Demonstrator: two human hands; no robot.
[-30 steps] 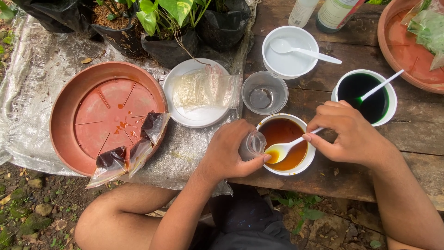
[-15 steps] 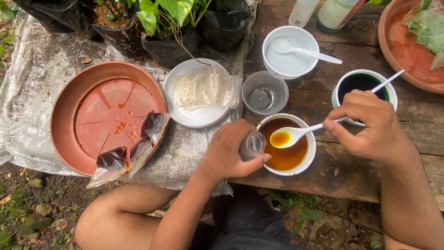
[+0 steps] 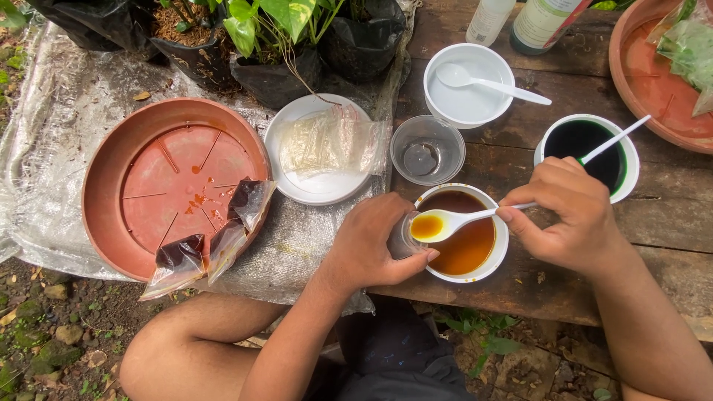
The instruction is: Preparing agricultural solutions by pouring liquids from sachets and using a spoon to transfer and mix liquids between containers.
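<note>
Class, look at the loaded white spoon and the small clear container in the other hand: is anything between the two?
Nothing visible. The right hand holds the white spoon, its bowl of amber liquid right at the mouth of the small clear container gripped by the left hand, above the amber bowl.

Spooning amber liquid over a bowl
Right hand lifts a filled white spoon above the bowl; left hand holds a small clear bag.

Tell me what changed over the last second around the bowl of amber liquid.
The right hand lifted the white spoon out of the amber liquid bowl and carried its full scoop left, to the mouth of the small clear cup held by the left hand. The left hand, cup, other bowls and red saucer stayed put.
</note>
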